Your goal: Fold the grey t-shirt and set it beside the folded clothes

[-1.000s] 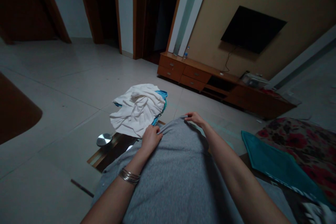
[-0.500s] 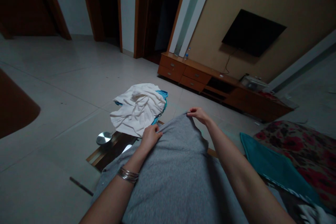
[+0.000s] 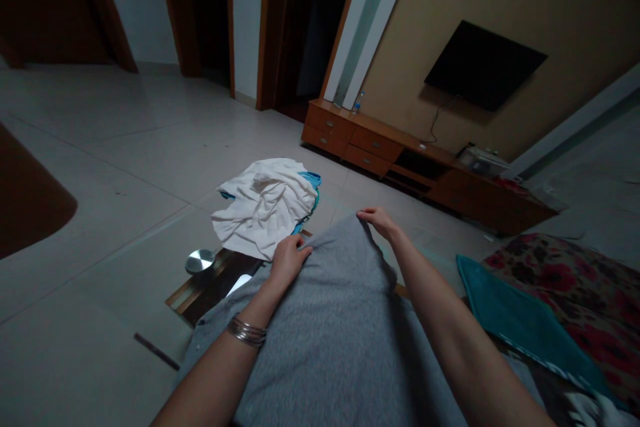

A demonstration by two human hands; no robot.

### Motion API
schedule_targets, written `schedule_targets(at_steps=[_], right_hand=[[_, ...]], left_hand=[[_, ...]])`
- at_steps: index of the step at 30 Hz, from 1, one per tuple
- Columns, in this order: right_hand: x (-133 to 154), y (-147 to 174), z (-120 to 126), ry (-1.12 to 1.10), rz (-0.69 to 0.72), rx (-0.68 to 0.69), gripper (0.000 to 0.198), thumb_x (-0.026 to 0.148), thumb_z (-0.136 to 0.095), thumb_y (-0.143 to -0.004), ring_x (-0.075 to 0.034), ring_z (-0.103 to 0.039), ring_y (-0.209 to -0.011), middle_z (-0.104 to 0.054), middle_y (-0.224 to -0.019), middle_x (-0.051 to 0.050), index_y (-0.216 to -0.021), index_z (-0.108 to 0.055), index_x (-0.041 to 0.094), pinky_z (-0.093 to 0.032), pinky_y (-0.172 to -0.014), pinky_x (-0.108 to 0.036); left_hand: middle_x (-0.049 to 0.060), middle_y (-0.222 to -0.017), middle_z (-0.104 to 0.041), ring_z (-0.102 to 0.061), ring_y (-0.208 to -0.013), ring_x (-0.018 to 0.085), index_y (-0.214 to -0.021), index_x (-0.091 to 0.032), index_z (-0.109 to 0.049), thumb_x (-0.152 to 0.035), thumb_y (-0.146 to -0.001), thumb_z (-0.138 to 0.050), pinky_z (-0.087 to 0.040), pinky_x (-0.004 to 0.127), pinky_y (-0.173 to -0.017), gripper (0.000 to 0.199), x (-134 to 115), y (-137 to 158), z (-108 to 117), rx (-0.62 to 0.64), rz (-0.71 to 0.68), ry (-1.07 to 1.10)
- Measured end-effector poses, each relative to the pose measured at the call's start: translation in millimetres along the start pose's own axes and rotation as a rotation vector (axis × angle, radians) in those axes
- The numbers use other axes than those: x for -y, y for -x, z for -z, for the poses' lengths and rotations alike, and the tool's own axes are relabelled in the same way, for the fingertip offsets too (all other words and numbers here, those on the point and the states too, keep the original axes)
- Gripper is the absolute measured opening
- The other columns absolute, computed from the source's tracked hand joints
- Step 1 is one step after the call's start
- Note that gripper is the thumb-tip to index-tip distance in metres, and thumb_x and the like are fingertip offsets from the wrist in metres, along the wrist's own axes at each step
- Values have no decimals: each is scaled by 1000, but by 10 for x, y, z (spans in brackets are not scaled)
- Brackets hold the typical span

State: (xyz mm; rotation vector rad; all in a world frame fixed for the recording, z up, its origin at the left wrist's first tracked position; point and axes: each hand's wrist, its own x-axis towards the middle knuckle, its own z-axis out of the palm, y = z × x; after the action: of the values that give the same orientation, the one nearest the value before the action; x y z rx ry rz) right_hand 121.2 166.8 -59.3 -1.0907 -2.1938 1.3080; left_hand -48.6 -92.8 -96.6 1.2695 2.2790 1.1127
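A large grey cloth garment (image 3: 330,333) spreads out in front of me, its far edge lifted to a peak. At that peak my right hand (image 3: 377,219) pinches the edge between thumb and fingers. My left hand (image 3: 290,259), with silver bangles on the wrist, is closed on the same edge farther left and nearer to me. Just beyond the left hand lies a crumpled white garment (image 3: 270,203), with blue cloth (image 3: 313,180) showing beneath its right side. The near part of the grey garment runs out of view between my forearms.
Under the clothes is a glass-topped table with a round metal disc (image 3: 200,261). Teal cloth (image 3: 520,313) and a floral-covered seat (image 3: 565,273) are at right. A wooden TV cabinet (image 3: 367,160) stands along the far wall; a brown rounded object (image 3: 35,193) juts in at left.
Almost nothing differs. The view has shifted very slightly, and both hands keep their hold on the grey garment's edge.
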Motion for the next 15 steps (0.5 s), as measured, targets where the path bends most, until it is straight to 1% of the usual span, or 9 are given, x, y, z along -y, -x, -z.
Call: schedule_targets(at_steps=[3, 5, 7, 10, 12, 15], right_hand=[[63, -30, -4, 10, 13, -71, 37, 45, -68, -61, -13, -53, -69, -63, -73, -2, -80, -67, 12, -41, -70, -27], [78, -66, -50, 31, 10, -111, 37, 41, -66, -64, -12, -54, -68, -63, -75, -2, -87, -66, 12, -42, -69, -26], [61, -118, -130, 72, -1, -154, 37, 36, -65, -66, -11, -55, -67, -63, -77, -1, -95, -66, 12, -43, -67, -24], [-18, -201, -314, 182, -31, -223, 35, 28, -65, -69, -12, -56, -69, -63, -76, 0, -101, -66, 14, -44, -68, -24], [-81, -236, -476, 273, -48, -263, 31, 21, -64, -71, -14, -59, -77, -65, -81, -1, -101, -67, 16, -45, -75, -25], [-134, -257, -695, 390, -45, -280, 25, 16, -61, -76, -17, -58, -100, -67, -102, -6, -99, -69, 18, -41, -90, -27]], left_hand=[[0, -73, -60, -54, -72, 15, -73, -17, -58, -31, -82, -62, -33, 24, -65, 18, -1, 0, -2, -49, 4, 42], [0, -73, -61, -55, -73, 15, -73, -17, -57, -32, -83, -61, -34, 24, -65, 19, 2, 0, -5, -60, 7, 42], [1, -75, -62, -56, -76, 16, -74, -17, -56, -31, -85, -59, -34, 24, -67, 17, 7, 2, -9, -68, 14, 18], [2, -82, -63, -58, -79, 17, -83, -18, -56, -27, -87, -56, -35, 25, -67, 10, 17, 8, -24, -95, 33, -74], [3, -88, -64, -59, -82, 18, -91, -18, -55, -26, -88, -54, -34, 26, -65, 8, 23, 12, -43, -107, 40, -163], [4, -96, -63, -60, -85, 19, -99, -19, -54, -26, -91, -50, -34, 26, -63, 12, 17, 17, -78, -107, 16, -299]])
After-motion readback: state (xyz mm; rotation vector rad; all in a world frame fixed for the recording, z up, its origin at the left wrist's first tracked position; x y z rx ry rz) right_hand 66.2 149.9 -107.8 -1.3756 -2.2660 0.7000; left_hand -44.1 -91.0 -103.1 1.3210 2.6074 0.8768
